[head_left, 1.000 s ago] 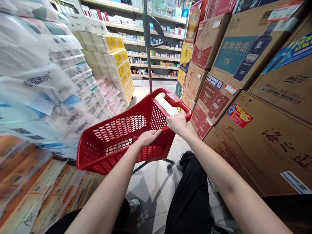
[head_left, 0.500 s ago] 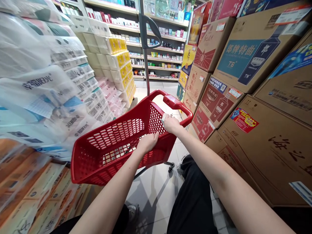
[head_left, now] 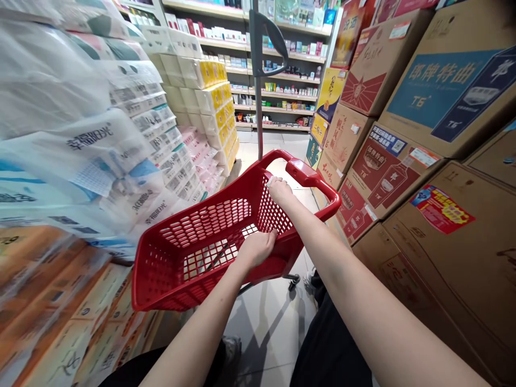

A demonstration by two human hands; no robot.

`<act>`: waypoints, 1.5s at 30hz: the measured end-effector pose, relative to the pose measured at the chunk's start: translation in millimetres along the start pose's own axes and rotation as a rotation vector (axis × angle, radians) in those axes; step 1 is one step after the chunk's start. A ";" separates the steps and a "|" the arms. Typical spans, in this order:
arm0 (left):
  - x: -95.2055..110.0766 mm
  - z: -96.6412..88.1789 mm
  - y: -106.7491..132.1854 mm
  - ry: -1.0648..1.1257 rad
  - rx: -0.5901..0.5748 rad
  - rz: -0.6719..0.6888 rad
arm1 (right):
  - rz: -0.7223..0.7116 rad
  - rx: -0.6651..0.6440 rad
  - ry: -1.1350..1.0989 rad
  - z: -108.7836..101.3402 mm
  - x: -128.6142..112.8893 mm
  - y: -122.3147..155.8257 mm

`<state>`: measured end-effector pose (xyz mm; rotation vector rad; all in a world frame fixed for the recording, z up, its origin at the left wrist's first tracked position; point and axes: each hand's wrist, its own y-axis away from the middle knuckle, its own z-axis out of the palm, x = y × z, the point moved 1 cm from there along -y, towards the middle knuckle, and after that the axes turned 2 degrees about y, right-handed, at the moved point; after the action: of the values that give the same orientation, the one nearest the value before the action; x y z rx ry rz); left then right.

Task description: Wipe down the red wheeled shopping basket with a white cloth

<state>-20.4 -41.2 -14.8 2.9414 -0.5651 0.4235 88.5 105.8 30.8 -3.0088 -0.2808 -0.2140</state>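
Note:
A red plastic shopping cart point(head_left: 278, 263) with a perforated basket stands tilted across my view, its inside bare except for a dark strip on the bottom grid. My left hand point(head_left: 256, 250) is closed over the near rim of the basket. Above the perforated end panel, close to the red push handle point(head_left: 304, 173), my right hand point(head_left: 281, 190) has its fingers curled; a small pale thing shows at the fingertips, too small to make out. A grey pole with a loop grip point(head_left: 268, 45) rises behind the cart.
Wrapped tissue packs point(head_left: 209, 99) and larger plastic-wrapped bundles point(head_left: 108, 145) are piled on the left, above orange cartons point(head_left: 44, 269). Stacked cardboard boxes point(head_left: 435, 252) line the right side. Shelves of small goods point(head_left: 282, 97) stand at the far end. My legs and shoes are beside the cart.
The cart and both hands sit farther right in view, as do the shelves and stacks. My right hand has shifted from near the rim's corner to farther along the end panel.

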 end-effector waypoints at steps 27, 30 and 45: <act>12.0 1.3 -29.2 -0.107 -0.040 -0.043 | -0.176 -0.115 -0.071 -50.0 105.2 73.7; 14.2 3.8 -35.2 -0.107 -0.028 -0.050 | -0.142 0.010 -0.108 -55.5 133.0 109.0; 22.3 6.8 -42.3 -0.132 0.010 -0.057 | -0.295 0.518 -0.124 21.3 72.4 166.1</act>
<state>17.2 -11.0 -17.4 3.0032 -0.4926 0.2285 193.5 -41.0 4.5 -2.4609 -0.6762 0.0235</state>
